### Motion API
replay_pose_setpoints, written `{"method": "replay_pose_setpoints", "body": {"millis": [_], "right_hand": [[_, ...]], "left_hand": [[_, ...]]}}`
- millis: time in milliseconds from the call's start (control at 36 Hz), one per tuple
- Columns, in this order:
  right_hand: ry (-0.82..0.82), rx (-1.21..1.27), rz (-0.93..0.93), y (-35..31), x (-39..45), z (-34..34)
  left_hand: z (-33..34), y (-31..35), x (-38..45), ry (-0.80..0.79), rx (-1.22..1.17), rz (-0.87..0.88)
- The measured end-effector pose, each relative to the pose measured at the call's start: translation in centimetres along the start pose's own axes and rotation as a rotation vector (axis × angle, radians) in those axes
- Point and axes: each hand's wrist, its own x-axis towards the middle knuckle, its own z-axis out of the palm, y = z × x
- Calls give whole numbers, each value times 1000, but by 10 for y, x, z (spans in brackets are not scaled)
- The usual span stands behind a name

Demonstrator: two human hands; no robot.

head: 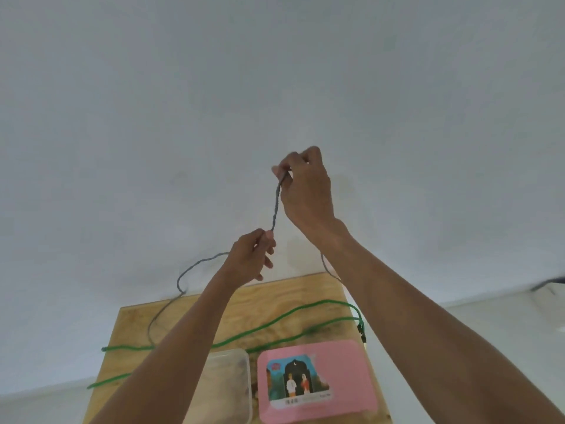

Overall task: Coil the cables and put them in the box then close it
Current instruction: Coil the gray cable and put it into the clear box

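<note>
A grey cable (275, 206) is stretched in the air between both hands, above the far edge of the wooden board (269, 304). My right hand (305, 188) pinches its upper part. Lower down, my left hand (250, 258) pinches the same cable. From the left hand the grey cable loops down to the left onto the board. Another strand hangs behind my right forearm. A green cable (275, 322) lies in long curves across the board. The clear plastic box (235, 384) stands open at the board's near side, partly hidden by my left arm. Its pink lid (315, 381) lies beside it on the right.
The board lies on a white surface that runs to a white wall. The green cable's ends hang past the board's left edge. A small black connector (361, 332) shows at the board's right edge. A dark object (550, 283) sits far right.
</note>
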Motion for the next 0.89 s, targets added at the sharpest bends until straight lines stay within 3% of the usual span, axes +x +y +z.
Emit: {"method": "replay_pose_setpoints", "body": {"millis": [139,250,361,500,556,694,806,833,889], "right_hand": [[18,143,-35,-42,31,-7],[-28,91,-25,-50,51,-7],[-287,-3,51,-42,60,-9],[-844,329,92,-46,50,-7],[-964,495,178,-48,43,2],[-867,848,368,-76,20,35],[-703,917,456,-104,14,58],[-668,922,465,-110,15,63],[-603,942,485,-122,18,71]], "left_hand": [[-32,25,-2,66,47,196],[-72,26,-10,232,40,291],[-118,8,-19,532,-132,225],[-156,-24,-30,791,-176,63],[-161,-36,-34,841,-214,-2],[-153,-54,-38,832,-246,-158],[-127,-48,-55,957,-171,-41],[-120,-45,-62,907,-248,12],[-108,-39,-80,595,-377,53]]}}
